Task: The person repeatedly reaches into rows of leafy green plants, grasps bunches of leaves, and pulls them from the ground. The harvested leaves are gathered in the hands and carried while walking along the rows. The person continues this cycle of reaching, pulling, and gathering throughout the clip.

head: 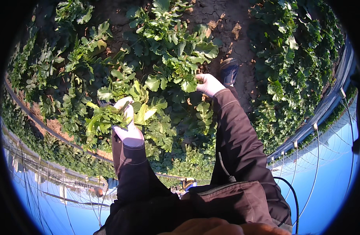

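My left hand (pixel 128 122) is closed around a bunch of picked green shoots (pixel 105 119), with pale cut stems poking out to the left. It hovers over the broad, lobed leaves of a leafy vegetable plant (pixel 138 94). On the right, my right hand (pixel 210 84) reaches into a taller plant (pixel 180 58) of the same kind. Its thumb and fingers are pinched at the edge of the foliage, beside a drooping leaf (pixel 188 85). Leaves hide the fingertips, so what they grip is not clear. Both arms are in dark sleeves.
A dark shoe (pixel 229 72) stands on the cracked soil path (pixel 237 29) beside my right hand. Another dense plant row (pixel 288 73) grows to the right, bounded by a long rail (pixel 323 108). Thin hoops (pixel 317 155) rise beyond it. A person (pixel 102 188) appears far off, lower left.
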A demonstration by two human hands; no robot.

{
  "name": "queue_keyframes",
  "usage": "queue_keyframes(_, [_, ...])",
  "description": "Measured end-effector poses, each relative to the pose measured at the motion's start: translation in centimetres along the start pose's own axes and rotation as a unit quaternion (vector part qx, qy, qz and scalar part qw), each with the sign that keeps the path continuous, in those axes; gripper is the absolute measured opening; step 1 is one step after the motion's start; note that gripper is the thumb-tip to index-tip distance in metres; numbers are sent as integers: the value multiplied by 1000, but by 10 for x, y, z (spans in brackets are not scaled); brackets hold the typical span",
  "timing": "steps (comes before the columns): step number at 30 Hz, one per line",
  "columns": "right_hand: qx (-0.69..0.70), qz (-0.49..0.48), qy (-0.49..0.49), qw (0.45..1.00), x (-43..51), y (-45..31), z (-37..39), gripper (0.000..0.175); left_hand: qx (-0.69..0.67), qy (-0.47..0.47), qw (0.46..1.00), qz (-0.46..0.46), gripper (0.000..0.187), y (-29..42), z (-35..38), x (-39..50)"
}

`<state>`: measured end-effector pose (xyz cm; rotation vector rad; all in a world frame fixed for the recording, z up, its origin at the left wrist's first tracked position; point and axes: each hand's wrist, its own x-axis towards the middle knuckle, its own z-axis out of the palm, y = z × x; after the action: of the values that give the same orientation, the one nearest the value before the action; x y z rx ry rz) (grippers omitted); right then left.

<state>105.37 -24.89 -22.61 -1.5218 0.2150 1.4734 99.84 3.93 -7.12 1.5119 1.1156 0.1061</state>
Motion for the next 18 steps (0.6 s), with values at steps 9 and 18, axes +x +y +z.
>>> queue_keyframes(9, [-210, 138, 63, 966, 41, -22, -41, 31, -36, 0, 998, -43, 26, 3, 3, 4])
queue_keyframes(18, [-120, -156, 326, 925, 74, -9, -25, 36, -30, -2, 999, -45, 26, -5, 1, 5])
